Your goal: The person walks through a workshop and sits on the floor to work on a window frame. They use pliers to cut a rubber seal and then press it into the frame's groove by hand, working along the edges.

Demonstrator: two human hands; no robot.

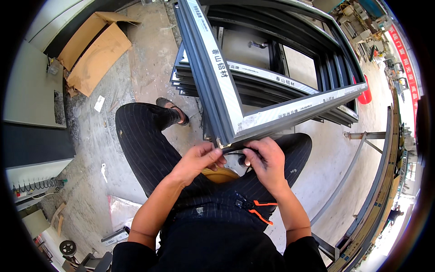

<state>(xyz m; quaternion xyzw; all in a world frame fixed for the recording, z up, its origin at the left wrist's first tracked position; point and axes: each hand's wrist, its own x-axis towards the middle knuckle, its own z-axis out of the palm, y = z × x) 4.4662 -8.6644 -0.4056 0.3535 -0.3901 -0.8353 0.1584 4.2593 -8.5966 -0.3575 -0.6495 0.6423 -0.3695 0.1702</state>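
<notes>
Before my lap, a dark aluminium window frame (216,68) with white printed film leans over other frames, one corner toward me. At that corner my left hand (198,162) is closed in a pinch on one end of a thin black strip (233,148), which looks like a rubber seal. My right hand (267,164) pinches the strip farther right, just below the frame's lower edge. Fingers partly cover the strip, and I cannot make out whether it sits in the frame's groove. Orange-handled pliers (256,208) lie on my lap.
Between my thighs shows a yellowish seat (219,175). An opened cardboard box (97,56) lies at the far left, and a grey cabinet (34,86) stands left. A clear plastic bag (121,211) is on the floor. Long profiles on a rack (378,199) run along the right.
</notes>
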